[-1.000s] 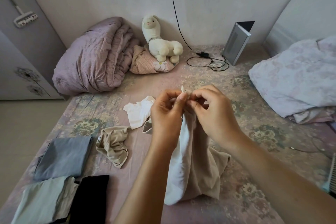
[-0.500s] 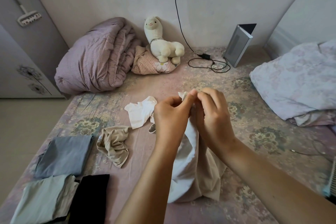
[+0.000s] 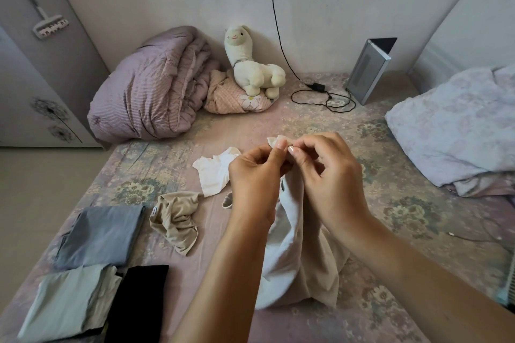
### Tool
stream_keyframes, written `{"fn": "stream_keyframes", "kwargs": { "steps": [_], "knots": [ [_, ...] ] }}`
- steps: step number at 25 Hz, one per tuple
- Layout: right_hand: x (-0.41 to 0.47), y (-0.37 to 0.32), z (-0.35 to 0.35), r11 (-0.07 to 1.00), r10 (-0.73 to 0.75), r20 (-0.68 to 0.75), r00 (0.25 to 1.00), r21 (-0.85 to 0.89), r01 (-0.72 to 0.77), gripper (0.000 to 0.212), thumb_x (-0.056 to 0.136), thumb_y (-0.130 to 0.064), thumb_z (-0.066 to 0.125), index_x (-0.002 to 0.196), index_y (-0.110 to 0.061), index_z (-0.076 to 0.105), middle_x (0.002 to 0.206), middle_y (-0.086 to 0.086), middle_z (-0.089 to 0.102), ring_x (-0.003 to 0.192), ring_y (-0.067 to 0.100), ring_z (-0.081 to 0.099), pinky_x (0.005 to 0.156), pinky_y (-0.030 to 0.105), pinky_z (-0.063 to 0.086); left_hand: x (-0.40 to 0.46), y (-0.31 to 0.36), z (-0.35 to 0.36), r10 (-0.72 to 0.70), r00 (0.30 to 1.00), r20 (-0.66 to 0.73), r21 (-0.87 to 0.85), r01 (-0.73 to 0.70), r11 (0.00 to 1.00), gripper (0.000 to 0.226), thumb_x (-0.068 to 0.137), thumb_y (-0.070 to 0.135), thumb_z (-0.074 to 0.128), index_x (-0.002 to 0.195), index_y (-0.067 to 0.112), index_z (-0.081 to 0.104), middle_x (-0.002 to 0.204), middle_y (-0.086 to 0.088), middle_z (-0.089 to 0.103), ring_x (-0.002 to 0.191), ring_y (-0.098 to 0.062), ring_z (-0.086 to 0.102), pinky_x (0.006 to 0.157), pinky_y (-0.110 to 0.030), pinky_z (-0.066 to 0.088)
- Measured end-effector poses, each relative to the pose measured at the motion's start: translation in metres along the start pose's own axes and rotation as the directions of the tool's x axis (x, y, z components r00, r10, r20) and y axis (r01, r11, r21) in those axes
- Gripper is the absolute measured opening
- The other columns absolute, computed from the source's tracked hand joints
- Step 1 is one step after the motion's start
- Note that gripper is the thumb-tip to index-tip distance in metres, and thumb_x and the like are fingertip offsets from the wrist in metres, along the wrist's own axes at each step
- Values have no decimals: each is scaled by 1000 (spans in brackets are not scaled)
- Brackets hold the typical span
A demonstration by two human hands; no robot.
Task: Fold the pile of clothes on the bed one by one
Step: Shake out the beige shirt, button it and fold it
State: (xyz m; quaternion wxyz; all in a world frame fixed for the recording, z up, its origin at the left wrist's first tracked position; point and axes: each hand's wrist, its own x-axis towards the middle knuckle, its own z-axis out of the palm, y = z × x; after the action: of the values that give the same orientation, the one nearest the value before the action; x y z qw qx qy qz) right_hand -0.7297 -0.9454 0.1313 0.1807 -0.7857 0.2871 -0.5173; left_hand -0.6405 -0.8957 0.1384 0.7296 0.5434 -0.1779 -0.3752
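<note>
My left hand (image 3: 255, 184) and my right hand (image 3: 328, 172) are close together above the bed (image 3: 348, 131), both pinching the top edge of a beige and white garment (image 3: 298, 256). The garment hangs down from my fingers and its lower end bunches on the sheet. A crumpled white garment (image 3: 214, 172) lies just left of my hands, and a crumpled beige garment (image 3: 177, 220) lies nearer on the left. Folded pieces sit at the near left: a grey one (image 3: 100, 234), a pale green one (image 3: 67, 303) and a black one (image 3: 136, 303).
A rolled purple quilt (image 3: 150, 86), a pink pillow (image 3: 234, 96) and a white plush alpaca (image 3: 250, 64) sit against the far wall. A black charger cable (image 3: 323, 97) and an upright silver device (image 3: 367, 72) are far right. A floral blanket (image 3: 457, 125) fills the right side.
My hands stay together on the garment's top edge, with the fingers shifting their pinch along it. The hanging fabric has barely moved.
</note>
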Motion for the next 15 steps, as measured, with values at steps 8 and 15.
{"fn": "stream_keyframes", "kwargs": {
  "steps": [8,15],
  "knots": [
    [13,-16,-5,834,482,145,864,225,-504,12,88,-11,63,78,-15,65,71,-9,64,65,-1,57,65,9,43,2,-3,4,138,987,80,73,-144,987,21,92,11,60,71,6,64,71,-11,63,74,-23,57,75,-35,50],
    [16,-8,2,836,488,198,850,172,-520,17,91,-11,60,74,-15,62,70,-6,63,68,4,59,64,12,44,12,-12,2,246,968,43,214,-249,945,27,93,11,58,69,1,60,65,-11,58,68,-19,51,69,-34,46]
  ]
}}
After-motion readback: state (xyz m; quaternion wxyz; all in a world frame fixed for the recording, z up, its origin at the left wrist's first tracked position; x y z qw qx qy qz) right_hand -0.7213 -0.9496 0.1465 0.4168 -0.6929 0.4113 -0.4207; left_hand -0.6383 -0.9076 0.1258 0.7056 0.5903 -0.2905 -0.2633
